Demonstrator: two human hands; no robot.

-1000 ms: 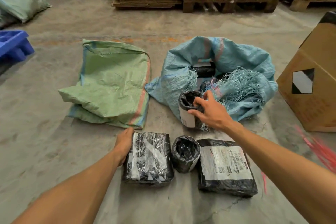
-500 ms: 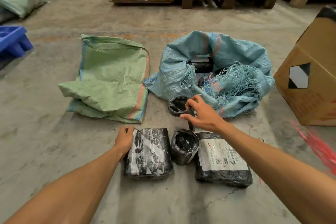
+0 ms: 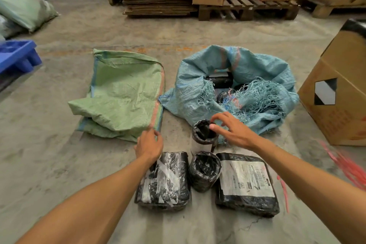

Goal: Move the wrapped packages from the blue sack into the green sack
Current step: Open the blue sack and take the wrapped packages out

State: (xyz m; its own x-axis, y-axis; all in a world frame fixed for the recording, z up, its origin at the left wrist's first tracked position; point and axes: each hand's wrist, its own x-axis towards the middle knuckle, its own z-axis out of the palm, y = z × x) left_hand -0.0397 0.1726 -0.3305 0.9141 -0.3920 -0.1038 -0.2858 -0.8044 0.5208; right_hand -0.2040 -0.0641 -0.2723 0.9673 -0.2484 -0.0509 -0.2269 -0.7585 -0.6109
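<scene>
The right hand (image 3: 233,130) is touching the upright cylindrical package (image 3: 204,136) with loosely spread fingers; the left hand (image 3: 149,144) is hovering relaxed, holding nothing, near the green sack (image 3: 122,95).

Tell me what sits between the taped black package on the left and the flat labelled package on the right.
In the head view, a small round black-wrapped package stands between the taped package and the labelled package.

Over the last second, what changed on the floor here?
The right hand set the small round package down upright and is letting go. The left hand left the taped package, moving toward the green sack. The blue sack and other packages stayed.
</scene>
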